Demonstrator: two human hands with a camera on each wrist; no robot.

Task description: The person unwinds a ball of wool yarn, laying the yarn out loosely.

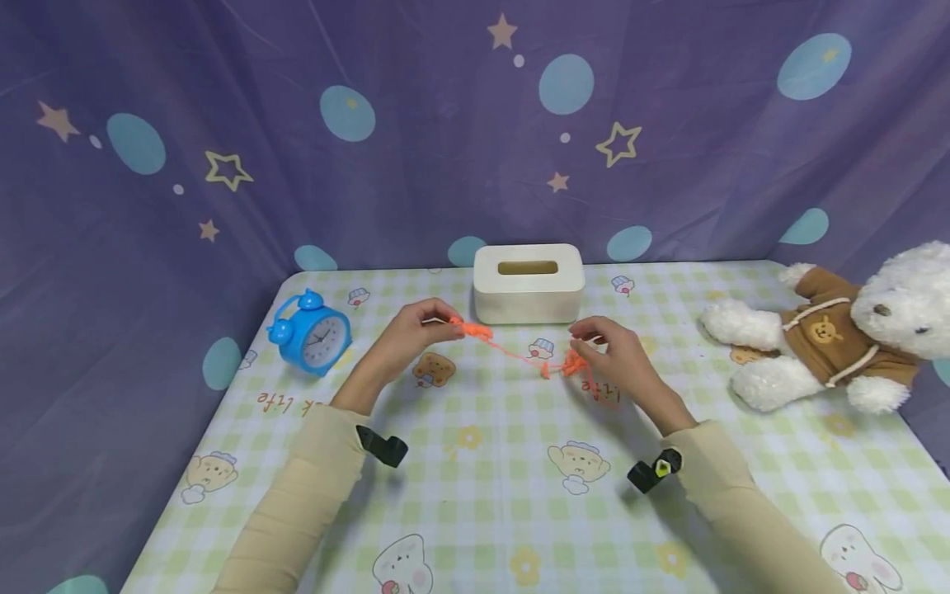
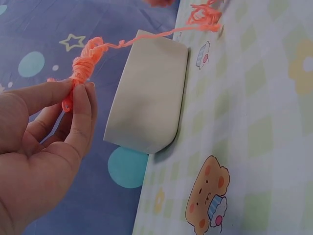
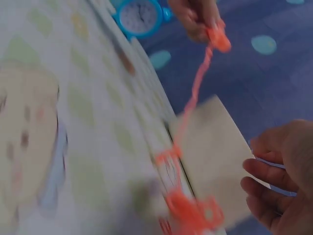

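Note:
My left hand [image 1: 416, 334] pinches a small wound bundle of orange yarn [image 2: 84, 66] between thumb and fingertips, raised over the table. From the bundle a single strand [image 1: 512, 353] runs right to a loose, looped tangle of the same yarn [image 1: 574, 363]. Near that tangle is my right hand [image 1: 612, 351], its fingers loosely bent. In the right wrist view nothing sits between the fingers of the right hand [image 3: 283, 176], and the tangle [image 3: 188, 210] hangs apart from them. Loose yarn ends trail below the tangle.
Behind the yarn stands a cream tissue box [image 1: 529, 297] with a slot on top. A blue alarm clock [image 1: 312, 334] is at the left, and a white teddy bear [image 1: 839, 338] in a brown hoodie lies at the right. A checked cloth [image 1: 475, 495] covers the table.

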